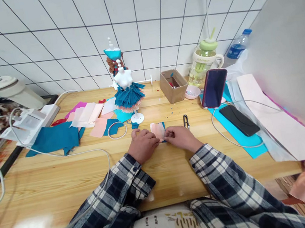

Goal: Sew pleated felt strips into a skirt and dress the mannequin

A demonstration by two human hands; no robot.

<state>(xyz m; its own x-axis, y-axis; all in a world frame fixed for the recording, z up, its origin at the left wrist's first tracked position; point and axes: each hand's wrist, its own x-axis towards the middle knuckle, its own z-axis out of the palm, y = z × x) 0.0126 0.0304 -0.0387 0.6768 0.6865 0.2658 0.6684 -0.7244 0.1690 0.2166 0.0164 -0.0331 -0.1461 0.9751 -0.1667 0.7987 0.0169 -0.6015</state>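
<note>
A small layered piece of pink and blue fabric (158,130) lies on the wooden table between my hands. My left hand (143,145) rests at its left edge, fingers together, the fingertips on the fabric. On the other side, my right hand (182,138) pinches the right edge of the same piece, where blue shows beneath the pink. Behind them stands a small white mannequin (123,78) in a ruffled blue and peach skirt (129,96). Black thread snips (186,121) lie just beyond my right hand.
Blue and pink fabric pieces (58,138) and a white hoop (117,130) lie to the left. A cardboard box (173,87), a propped phone (214,88), a flat black phone (239,120) and a green-lidded jug (203,61) stand or lie right. A white cable (74,154) crosses the left side.
</note>
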